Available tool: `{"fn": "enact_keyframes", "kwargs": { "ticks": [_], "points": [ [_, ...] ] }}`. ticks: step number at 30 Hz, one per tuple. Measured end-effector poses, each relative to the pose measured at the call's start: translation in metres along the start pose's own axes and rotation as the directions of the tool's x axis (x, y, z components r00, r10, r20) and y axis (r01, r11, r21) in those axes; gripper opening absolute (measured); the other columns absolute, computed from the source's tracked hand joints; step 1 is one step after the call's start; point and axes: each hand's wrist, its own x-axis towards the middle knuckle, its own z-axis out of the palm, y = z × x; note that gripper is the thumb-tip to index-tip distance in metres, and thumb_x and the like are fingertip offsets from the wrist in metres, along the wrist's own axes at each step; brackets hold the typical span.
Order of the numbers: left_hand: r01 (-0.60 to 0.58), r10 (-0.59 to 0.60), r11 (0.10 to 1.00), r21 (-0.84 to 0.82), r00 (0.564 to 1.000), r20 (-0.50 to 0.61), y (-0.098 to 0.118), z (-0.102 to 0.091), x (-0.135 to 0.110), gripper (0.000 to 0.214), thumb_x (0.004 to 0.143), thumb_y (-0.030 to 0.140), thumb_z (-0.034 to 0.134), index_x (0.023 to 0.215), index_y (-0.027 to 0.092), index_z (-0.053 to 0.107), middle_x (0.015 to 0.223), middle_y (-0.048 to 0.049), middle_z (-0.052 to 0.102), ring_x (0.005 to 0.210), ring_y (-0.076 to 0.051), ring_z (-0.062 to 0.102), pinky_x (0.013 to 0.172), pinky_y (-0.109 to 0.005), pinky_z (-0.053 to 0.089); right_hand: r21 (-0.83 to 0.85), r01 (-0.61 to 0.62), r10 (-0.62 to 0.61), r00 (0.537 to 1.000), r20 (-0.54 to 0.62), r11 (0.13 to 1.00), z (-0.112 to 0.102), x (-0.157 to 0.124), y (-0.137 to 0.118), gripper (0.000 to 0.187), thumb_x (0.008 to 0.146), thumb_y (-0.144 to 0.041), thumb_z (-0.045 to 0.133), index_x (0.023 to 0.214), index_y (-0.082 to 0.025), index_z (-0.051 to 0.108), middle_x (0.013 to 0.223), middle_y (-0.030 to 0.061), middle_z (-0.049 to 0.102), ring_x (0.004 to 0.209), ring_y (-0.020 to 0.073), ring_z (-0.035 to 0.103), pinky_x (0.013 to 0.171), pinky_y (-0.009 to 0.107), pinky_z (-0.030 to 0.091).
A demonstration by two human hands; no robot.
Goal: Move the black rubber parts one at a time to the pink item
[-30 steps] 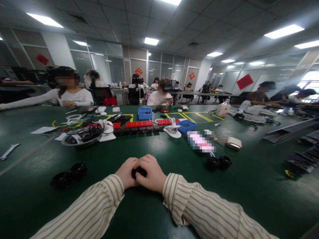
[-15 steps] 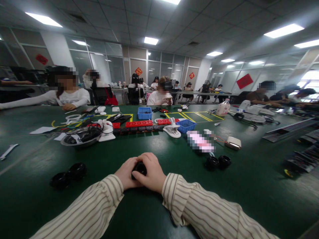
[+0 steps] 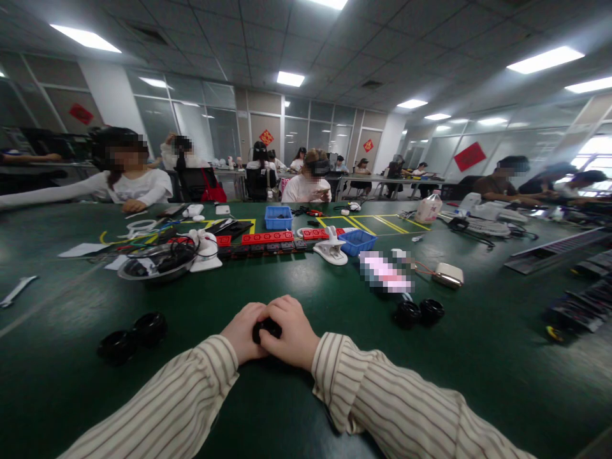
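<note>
My left hand (image 3: 242, 331) and my right hand (image 3: 291, 333) meet on the green table (image 3: 306, 395), both curled around a small round black part (image 3: 266, 329) that shows only between the fingers. Both wrists wear striped sleeves. Two similar black round parts (image 3: 131, 337) lie to the left of my hands, and two more black round parts (image 3: 419, 312) lie to the right.
Across the table stand a metal bowl (image 3: 153, 265) with cables, a row of red and black blocks (image 3: 268, 242), two blue bins (image 3: 357, 241), a white clip device (image 3: 331, 250) and a beige box (image 3: 447, 275). A wrench (image 3: 16, 290) lies far left. Several people sit around.
The black part stood higher and more exposed between my hands half a second ago; now my fingers have closed back over it. My arms have stayed in place.
</note>
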Motion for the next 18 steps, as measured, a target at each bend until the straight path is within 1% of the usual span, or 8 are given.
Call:
{"fn": "enact_keyframes", "kwargs": {
  "ticks": [3, 6, 9, 12, 15, 18],
  "points": [
    [-0.017, 0.017, 1.000, -0.008, 1.000, 0.007, -0.0003, 0.0005, -0.0012, 0.035, 0.054, 0.022, 0.064, 0.088, 0.016, 0.059, 0.095, -0.0065, 0.059, 0.097, -0.027, 0.055, 0.091, -0.041, 0.043, 0.054, 0.093, -0.094, 0.995, 0.023, 0.994, -0.0023, -0.0002, -0.0002, 0.016, 0.065, -0.012, 0.055, 0.079, -0.019, 0.058, 0.083, 0.0014, 0.061, 0.085, 0.0182, 0.049, 0.084, 0.034, 0.036],
    [-0.018, 0.018, 1.000, -0.025, 1.000, -0.009, -0.0026, 0.0036, -0.0021, 0.044, 0.052, 0.023, 0.067, 0.095, 0.015, 0.059, 0.100, -0.0080, 0.060, 0.100, -0.028, 0.054, 0.093, -0.041, 0.043, 0.083, 0.113, -0.115, 0.993, 0.010, 0.990, -0.0035, -0.0011, -0.0012, 0.020, 0.065, -0.011, 0.053, 0.083, -0.018, 0.058, 0.086, 0.0022, 0.062, 0.087, 0.0183, 0.050, 0.086, 0.034, 0.036],
    [0.014, -0.014, 1.000, -0.025, 0.999, -0.032, -0.0055, 0.0066, -0.0023, 0.056, 0.051, 0.028, 0.071, 0.104, 0.017, 0.056, 0.105, -0.0077, 0.058, 0.100, -0.028, 0.054, 0.092, -0.042, 0.043, 0.070, 0.062, -0.059, 0.997, -0.039, 0.996, -0.0033, -0.0019, -0.0020, 0.023, 0.068, -0.016, 0.057, 0.091, -0.016, 0.057, 0.093, 0.0050, 0.059, 0.092, 0.0194, 0.049, 0.087, 0.034, 0.035],
    [0.028, -0.028, 1.000, 0.004, 0.999, -0.015, -0.0072, 0.0069, -0.0014, 0.060, 0.050, 0.034, 0.073, 0.105, 0.019, 0.054, 0.103, -0.0066, 0.058, 0.098, -0.027, 0.053, 0.090, -0.043, 0.043, 0.033, -0.024, 0.026, 0.997, -0.068, 0.999, -0.0020, -0.0023, -0.0016, 0.027, 0.070, -0.024, 0.062, 0.094, -0.015, 0.056, 0.095, 0.0064, 0.057, 0.093, 0.0198, 0.048, 0.085, 0.034, 0.036],
    [0.029, -0.029, 0.999, 0.022, 1.000, 0.003, -0.0076, 0.0054, 0.0000, 0.055, 0.052, 0.037, 0.072, 0.100, 0.018, 0.054, 0.097, -0.0066, 0.058, 0.093, -0.027, 0.054, 0.086, -0.042, 0.043, -0.016, -0.096, 0.096, 0.994, -0.051, 0.995, 0.0000, -0.0018, -0.0006, 0.025, 0.071, -0.032, 0.065, 0.089, -0.016, 0.056, 0.090, 0.0053, 0.055, 0.088, 0.0192, 0.048, 0.081, 0.034, 0.037],
    [0.017, -0.017, 0.999, 0.032, 1.000, -0.005, -0.0071, 0.0051, 0.0009, 0.041, 0.054, 0.035, 0.067, 0.090, 0.017, 0.056, 0.091, -0.0061, 0.058, 0.090, -0.026, 0.054, 0.085, -0.040, 0.044, -0.034, -0.096, 0.095, 0.995, -0.027, 0.995, 0.0013, -0.0008, 0.0003, 0.020, 0.071, -0.031, 0.065, 0.083, -0.017, 0.056, 0.085, 0.0034, 0.055, 0.085, 0.0184, 0.048, 0.080, 0.033, 0.037]
  ]
}}
